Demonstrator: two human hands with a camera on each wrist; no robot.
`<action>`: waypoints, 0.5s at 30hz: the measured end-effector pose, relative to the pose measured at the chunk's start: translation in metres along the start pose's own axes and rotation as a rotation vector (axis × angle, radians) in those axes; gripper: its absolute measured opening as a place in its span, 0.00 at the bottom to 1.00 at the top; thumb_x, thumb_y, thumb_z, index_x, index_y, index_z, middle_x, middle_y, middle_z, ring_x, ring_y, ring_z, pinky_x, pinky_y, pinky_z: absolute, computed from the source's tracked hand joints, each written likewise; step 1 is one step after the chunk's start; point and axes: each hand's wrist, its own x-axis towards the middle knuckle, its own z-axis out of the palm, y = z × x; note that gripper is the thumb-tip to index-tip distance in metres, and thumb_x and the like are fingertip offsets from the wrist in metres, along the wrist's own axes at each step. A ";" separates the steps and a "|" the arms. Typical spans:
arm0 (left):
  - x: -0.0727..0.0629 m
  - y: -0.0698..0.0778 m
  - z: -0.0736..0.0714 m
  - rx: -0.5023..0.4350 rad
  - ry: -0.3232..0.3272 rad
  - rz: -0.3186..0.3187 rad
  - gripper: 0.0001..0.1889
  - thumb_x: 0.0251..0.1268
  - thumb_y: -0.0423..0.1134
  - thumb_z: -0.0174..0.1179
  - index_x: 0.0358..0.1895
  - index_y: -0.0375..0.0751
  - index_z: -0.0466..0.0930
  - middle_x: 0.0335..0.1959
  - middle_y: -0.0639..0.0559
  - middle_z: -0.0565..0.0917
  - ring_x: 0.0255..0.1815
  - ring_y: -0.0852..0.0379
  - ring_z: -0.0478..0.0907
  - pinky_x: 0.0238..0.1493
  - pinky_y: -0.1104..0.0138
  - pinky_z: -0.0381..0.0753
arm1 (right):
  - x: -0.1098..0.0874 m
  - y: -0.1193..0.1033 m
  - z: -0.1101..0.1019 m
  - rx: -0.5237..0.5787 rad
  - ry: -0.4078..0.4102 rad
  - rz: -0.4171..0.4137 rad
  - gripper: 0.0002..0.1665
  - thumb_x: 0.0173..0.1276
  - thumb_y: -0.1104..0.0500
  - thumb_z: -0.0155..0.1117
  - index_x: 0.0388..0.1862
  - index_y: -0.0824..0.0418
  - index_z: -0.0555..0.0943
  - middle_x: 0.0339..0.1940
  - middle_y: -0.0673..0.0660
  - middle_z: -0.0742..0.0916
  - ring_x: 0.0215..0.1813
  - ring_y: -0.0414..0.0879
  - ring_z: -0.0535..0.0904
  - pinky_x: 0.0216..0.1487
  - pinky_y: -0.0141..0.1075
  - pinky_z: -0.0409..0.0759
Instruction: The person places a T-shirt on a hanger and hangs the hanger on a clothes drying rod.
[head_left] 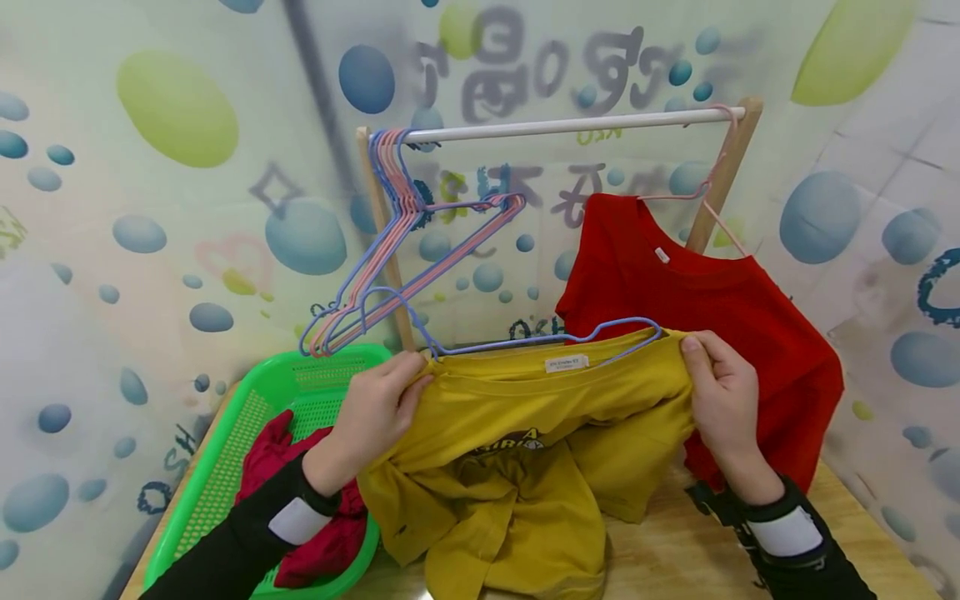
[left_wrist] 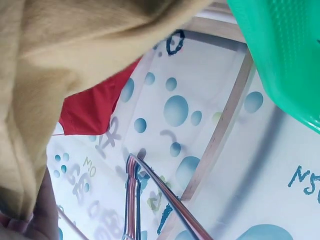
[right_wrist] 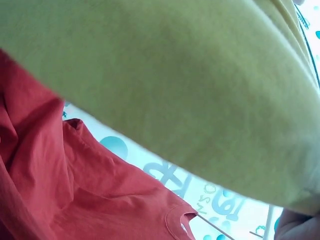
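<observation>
Both hands spread a yellow T-shirt (head_left: 517, 450) by its shoulders, with its front and a white neck label facing me. My left hand (head_left: 381, 400) pinches the shoulder on the left, and my right hand (head_left: 723, 387) grips the shoulder on the right. A blue hanger (head_left: 510, 342) lies along the neck opening, its right end inside the collar and its curved hook sticking up near the left hand. In the left wrist view the shirt (left_wrist: 65, 65) fills the upper left; in the right wrist view the cloth (right_wrist: 165, 95) covers much of the picture.
Behind stands a rack with a white rail (head_left: 570, 127) and wooden posts. Several pink and blue hangers (head_left: 397, 225) hang at its left end, a red T-shirt (head_left: 780, 333) on a pink hanger at its right. A green basket (head_left: 191, 492) holds dark red cloth (head_left: 322, 550) on the wooden table (head_left: 667, 558).
</observation>
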 end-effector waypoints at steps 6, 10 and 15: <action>-0.001 0.003 0.004 0.019 -0.012 0.033 0.15 0.63 0.24 0.68 0.32 0.39 0.69 0.23 0.52 0.65 0.21 0.62 0.60 0.25 0.74 0.62 | -0.001 0.003 -0.004 -0.075 0.007 -0.032 0.13 0.80 0.66 0.56 0.34 0.65 0.84 0.21 0.36 0.79 0.21 0.34 0.70 0.24 0.24 0.67; -0.002 0.005 0.008 0.035 -0.010 0.074 0.14 0.61 0.23 0.69 0.33 0.38 0.70 0.25 0.52 0.68 0.22 0.60 0.63 0.26 0.72 0.66 | -0.003 0.007 -0.007 -0.159 0.003 -0.074 0.11 0.78 0.67 0.58 0.36 0.68 0.85 0.24 0.29 0.79 0.22 0.31 0.69 0.25 0.23 0.66; -0.004 0.008 0.012 0.043 -0.010 0.102 0.12 0.58 0.23 0.70 0.35 0.38 0.74 0.25 0.52 0.72 0.22 0.60 0.66 0.24 0.72 0.68 | -0.005 0.014 -0.010 -0.208 -0.044 -0.165 0.08 0.74 0.70 0.62 0.37 0.66 0.88 0.31 0.23 0.82 0.26 0.26 0.72 0.31 0.19 0.68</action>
